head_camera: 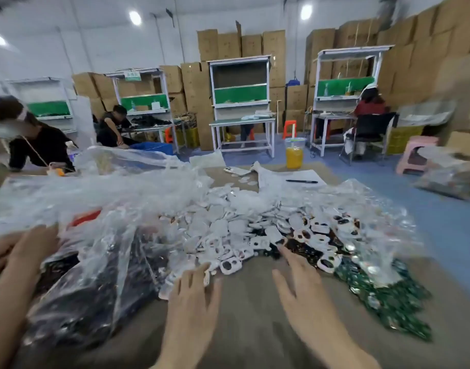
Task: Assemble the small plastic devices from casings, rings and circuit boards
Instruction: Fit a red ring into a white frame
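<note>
While the heap of white casings (223, 225) is lying spread across the middle of the brown table (244, 331), both hands are being held released at its near edge. The left hand (194, 296) is being laid palm down just in front of the heap, fingers straight and together, their tips touching the nearest loose white pieces; nothing is being grasped by it. The right hand (300, 286) is being held further right along that edge, palm down and fingers spread, with the forefinger reaching the part of the heap where dark pieces are mixed in. Nothing is being gripped by it, though whether it is touching the table cannot be told through the blur. White rings (231, 266) with openings are lying along the heap's front edge. Green circuit boards (388, 299) are lying piled just right of the heap, partly under clear plastic film (375, 209). Left of the heap, a clear bag (90, 294) of dark parts is being rested on by a third hand (34, 246). Behind the heap a pen (301, 181) is lying on a sheet of paper (300, 174), with a phone (236, 170) beside them
</note>
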The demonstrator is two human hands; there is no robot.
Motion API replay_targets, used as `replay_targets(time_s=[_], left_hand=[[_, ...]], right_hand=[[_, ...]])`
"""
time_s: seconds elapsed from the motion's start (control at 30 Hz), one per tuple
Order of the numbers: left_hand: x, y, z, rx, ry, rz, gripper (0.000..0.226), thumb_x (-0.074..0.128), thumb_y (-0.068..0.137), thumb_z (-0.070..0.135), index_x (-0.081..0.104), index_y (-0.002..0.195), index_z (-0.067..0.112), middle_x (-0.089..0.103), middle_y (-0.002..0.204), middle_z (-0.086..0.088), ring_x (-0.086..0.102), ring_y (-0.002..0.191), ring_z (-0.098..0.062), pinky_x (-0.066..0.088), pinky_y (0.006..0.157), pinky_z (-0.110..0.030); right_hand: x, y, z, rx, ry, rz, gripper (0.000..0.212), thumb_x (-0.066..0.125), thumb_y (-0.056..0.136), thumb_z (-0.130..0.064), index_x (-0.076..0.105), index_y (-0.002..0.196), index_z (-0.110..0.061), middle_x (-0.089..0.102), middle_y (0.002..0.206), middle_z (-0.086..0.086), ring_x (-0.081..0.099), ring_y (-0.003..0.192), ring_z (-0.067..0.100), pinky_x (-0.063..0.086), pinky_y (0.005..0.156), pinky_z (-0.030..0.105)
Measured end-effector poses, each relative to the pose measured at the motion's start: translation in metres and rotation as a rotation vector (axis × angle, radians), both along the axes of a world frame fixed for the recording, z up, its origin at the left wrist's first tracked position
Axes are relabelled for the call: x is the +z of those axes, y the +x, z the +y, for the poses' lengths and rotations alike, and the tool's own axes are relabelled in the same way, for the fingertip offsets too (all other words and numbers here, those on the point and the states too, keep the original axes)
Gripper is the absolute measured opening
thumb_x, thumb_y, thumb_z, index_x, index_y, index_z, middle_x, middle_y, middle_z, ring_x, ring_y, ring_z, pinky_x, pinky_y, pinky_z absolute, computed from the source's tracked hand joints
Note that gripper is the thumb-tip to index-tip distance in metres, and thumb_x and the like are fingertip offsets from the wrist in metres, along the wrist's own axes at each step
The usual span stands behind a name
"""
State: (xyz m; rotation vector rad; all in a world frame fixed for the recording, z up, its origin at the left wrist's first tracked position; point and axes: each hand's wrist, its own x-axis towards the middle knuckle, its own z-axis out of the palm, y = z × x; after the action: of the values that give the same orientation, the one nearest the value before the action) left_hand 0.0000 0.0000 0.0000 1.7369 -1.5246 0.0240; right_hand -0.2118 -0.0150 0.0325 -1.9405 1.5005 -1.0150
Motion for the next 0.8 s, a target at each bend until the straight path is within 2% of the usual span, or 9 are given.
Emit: replay_targets(time_s=[0.03, 0.1, 0.2, 0.27, 0.47, 0.6, 0.7, 0.8], left_hand=[[-0.003, 0.001, 0.004, 0.021, 0.060, -0.096, 0.048, 0.054, 0.100, 0.043, 0.049, 0.143, 0.023, 0.053, 0.134, -0.002, 0.048, 0.129, -0.024, 0.035, 0.108, -0.036], [-0.014, 0.005, 0.005, 0.094, 0.178, -0.223, 0.059, 0.040, 0.101, 0.057, 0.029, 0.152, 0.029, 0.036, 0.150, -0.002, 0.034, 0.141, -0.022, 0.028, 0.114, -0.034], [-0.021, 0.009, -0.005, 0.106, 0.290, -0.252, 0.073, 0.032, 0.099, 0.067, 0.012, 0.157, 0.028, 0.021, 0.159, -0.010, 0.022, 0.149, -0.028, 0.021, 0.120, -0.038], [-0.020, 0.015, -0.018, 0.118, 0.339, -0.248, 0.080, 0.032, 0.097, 0.070, 0.007, 0.159, 0.027, 0.014, 0.162, -0.013, 0.017, 0.152, -0.031, 0.023, 0.120, -0.040], [-0.029, 0.011, -0.059, 0.115, 0.309, -0.287, 0.081, 0.031, 0.092, 0.077, 0.012, 0.157, 0.032, 0.010, 0.165, -0.009, 0.011, 0.153, -0.031, 0.028, 0.118, -0.044], [-0.026, 0.002, -0.091, 0.113, 0.280, -0.359, 0.086, 0.028, 0.090, 0.079, 0.003, 0.159, 0.033, 0.005, 0.164, -0.010, 0.011, 0.152, -0.034, 0.036, 0.114, -0.045], [-0.023, -0.002, -0.117, 0.082, 0.237, -0.372, 0.080, 0.033, 0.093, 0.074, 0.005, 0.158, 0.036, 0.005, 0.164, -0.007, 0.010, 0.152, -0.033, 0.041, 0.110, -0.044], [-0.015, -0.003, -0.141, 0.059, 0.230, -0.364, 0.074, 0.041, 0.095, 0.068, 0.009, 0.155, 0.039, 0.001, 0.163, -0.005, 0.013, 0.151, -0.030, 0.045, 0.105, -0.039]], right_hand=[[-0.007, 0.002, 0.002, 0.015, -0.012, 0.123, 0.052, 0.032, 0.106, -0.045, 0.017, 0.156, -0.039, 0.022, 0.161, -0.013, 0.018, 0.148, 0.007, 0.019, 0.119, 0.026], [-0.025, 0.003, -0.001, -0.029, -0.034, 0.320, 0.057, 0.030, 0.107, -0.044, 0.011, 0.159, -0.030, 0.015, 0.166, -0.006, 0.013, 0.152, 0.015, 0.014, 0.122, 0.030], [-0.044, 0.006, -0.008, -0.079, 0.005, 0.483, 0.061, 0.028, 0.106, -0.047, 0.006, 0.160, -0.028, 0.009, 0.168, 0.002, 0.009, 0.154, 0.023, 0.010, 0.125, 0.037], [-0.050, 0.011, -0.021, -0.088, 0.008, 0.566, 0.065, 0.026, 0.105, -0.052, 0.003, 0.160, -0.027, 0.005, 0.169, 0.004, 0.004, 0.155, 0.024, 0.006, 0.125, 0.041], [-0.051, 0.030, -0.078, -0.033, -0.029, 0.612, 0.084, 0.020, 0.096, -0.072, -0.015, 0.159, -0.029, -0.012, 0.168, 0.006, -0.013, 0.155, 0.025, -0.008, 0.122, 0.044], [-0.051, 0.039, -0.121, 0.038, -0.099, 0.628, 0.084, 0.019, 0.094, -0.076, -0.012, 0.159, -0.032, -0.020, 0.167, 0.004, -0.020, 0.153, 0.025, -0.018, 0.118, 0.043], [-0.050, 0.042, -0.149, 0.047, -0.160, 0.630, 0.076, 0.024, 0.099, -0.067, -0.004, 0.160, -0.033, -0.010, 0.169, 0.001, -0.013, 0.155, 0.024, -0.015, 0.119, 0.044], [-0.050, 0.043, -0.166, 0.021, -0.176, 0.611, 0.070, 0.029, 0.099, -0.064, 0.009, 0.160, -0.035, 0.010, 0.168, -0.003, 0.003, 0.155, 0.021, -0.002, 0.123, 0.044]])
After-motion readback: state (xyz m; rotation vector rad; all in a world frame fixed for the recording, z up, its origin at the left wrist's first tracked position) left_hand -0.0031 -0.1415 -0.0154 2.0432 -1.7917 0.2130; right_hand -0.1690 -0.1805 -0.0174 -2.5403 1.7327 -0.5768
